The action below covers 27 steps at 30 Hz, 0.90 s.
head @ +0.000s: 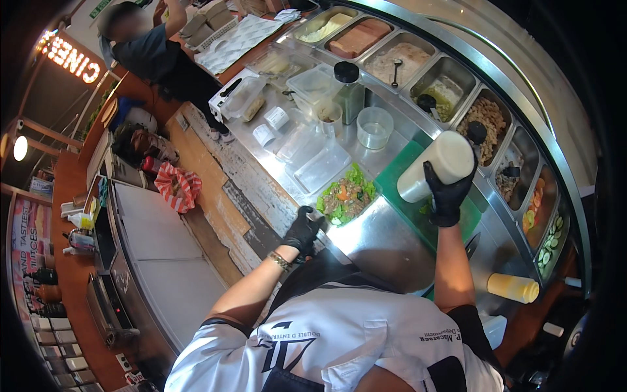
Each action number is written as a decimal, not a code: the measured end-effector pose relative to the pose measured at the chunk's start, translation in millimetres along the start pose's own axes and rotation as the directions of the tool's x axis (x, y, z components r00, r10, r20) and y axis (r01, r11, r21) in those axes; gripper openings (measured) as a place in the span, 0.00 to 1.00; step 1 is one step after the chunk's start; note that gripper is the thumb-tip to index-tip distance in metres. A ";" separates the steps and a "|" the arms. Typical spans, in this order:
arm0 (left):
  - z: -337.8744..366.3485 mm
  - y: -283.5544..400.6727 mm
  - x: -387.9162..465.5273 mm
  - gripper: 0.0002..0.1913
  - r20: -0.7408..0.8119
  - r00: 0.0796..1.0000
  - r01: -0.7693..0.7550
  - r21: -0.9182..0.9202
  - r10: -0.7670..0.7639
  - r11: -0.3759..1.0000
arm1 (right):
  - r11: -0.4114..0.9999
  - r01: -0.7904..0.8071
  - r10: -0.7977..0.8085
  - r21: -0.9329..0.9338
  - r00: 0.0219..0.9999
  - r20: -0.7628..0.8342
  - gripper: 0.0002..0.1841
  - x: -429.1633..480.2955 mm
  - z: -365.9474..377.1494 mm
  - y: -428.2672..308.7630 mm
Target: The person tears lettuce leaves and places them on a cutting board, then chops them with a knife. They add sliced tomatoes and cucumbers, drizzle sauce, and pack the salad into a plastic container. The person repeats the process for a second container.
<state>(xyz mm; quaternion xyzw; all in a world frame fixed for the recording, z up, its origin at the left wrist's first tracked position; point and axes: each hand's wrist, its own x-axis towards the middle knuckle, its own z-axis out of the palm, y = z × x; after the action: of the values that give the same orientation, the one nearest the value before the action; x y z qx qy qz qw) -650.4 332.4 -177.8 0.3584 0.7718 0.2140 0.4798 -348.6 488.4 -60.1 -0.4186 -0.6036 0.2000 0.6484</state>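
Observation:
My right hand (pixel 449 196), in a black glove, grips a large squeeze bottle (pixel 433 164) of whitish sauce. The bottle is tilted, its round base turned up toward me, above a green cutting board (pixel 465 218). Its nozzle end is not visible. To the left of the board sits a salad (pixel 345 198) of lettuce leaves topped with brownish chopped filling and orange pieces. My left hand (pixel 303 230), also black-gloved, is at the counter's front edge, close beside the salad. Its fingers are curled, and whether they hold anything is unclear.
Steel pans of fillings (pixel 485 122) line the far side. Clear plastic containers (pixel 321 166) and a black-lidded jar (pixel 350 90) stand on the steel counter. A yellow sauce bottle (pixel 512 288) lies at right, near a knife (pixel 472 245). Another person (pixel 152 59) stands at upper left.

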 end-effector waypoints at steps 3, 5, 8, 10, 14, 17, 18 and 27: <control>42.2 -12.1 8.0 0.41 0.008 1.000 -0.024 -0.415 0.030 0.910 | 0.999 0.033 -0.033 0.002 0.999 0.011 0.51 3.5 -7.2 6.6; 49.1 -11.5 14.6 0.42 -0.072 0.995 -0.087 -0.276 0.070 0.957 | 0.998 0.051 -0.052 -0.043 0.998 -0.019 0.52 -0.8 -13.7 9.1; 27.4 2.6 16.7 0.39 -0.020 0.995 -0.095 -0.163 0.093 0.982 | 0.985 -0.123 0.122 -0.123 0.992 -0.016 0.53 -22.3 0.8 19.0; -1.6 19.3 11.7 0.37 0.124 0.992 0.005 -0.005 -0.004 1.000 | 0.990 -0.054 0.053 -0.130 0.998 -0.018 0.47 -31.9 9.3 25.6; -60.2 77.0 -18.3 0.32 0.008 0.930 -0.324 0.487 0.367 0.811 | 0.981 -0.191 0.193 -0.028 0.977 0.092 0.41 -28.3 22.6 13.0; -67.0 134.9 -35.4 0.39 0.005 0.536 -0.833 0.160 0.844 0.529 | 0.931 -0.310 0.239 0.192 0.917 0.320 0.34 -23.5 43.7 -22.4; -62.4 152.1 -39.4 0.42 -0.026 0.395 -0.918 0.018 0.918 0.395 | 0.895 -0.356 0.252 0.268 0.900 0.354 0.31 -24.9 60.3 -33.6; -69.3 165.9 -41.1 0.31 -0.005 0.741 -0.647 -0.272 0.671 0.713 | 0.710 -0.578 0.311 0.401 0.769 0.558 0.28 -41.8 114.5 -42.6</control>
<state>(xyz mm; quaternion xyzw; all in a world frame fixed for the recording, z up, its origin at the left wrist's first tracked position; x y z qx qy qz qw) -643.0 410.3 -10.8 0.5546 0.5354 0.4514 0.4494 -475.9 466.6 -61.4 -0.2912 -0.5290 0.6112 0.5116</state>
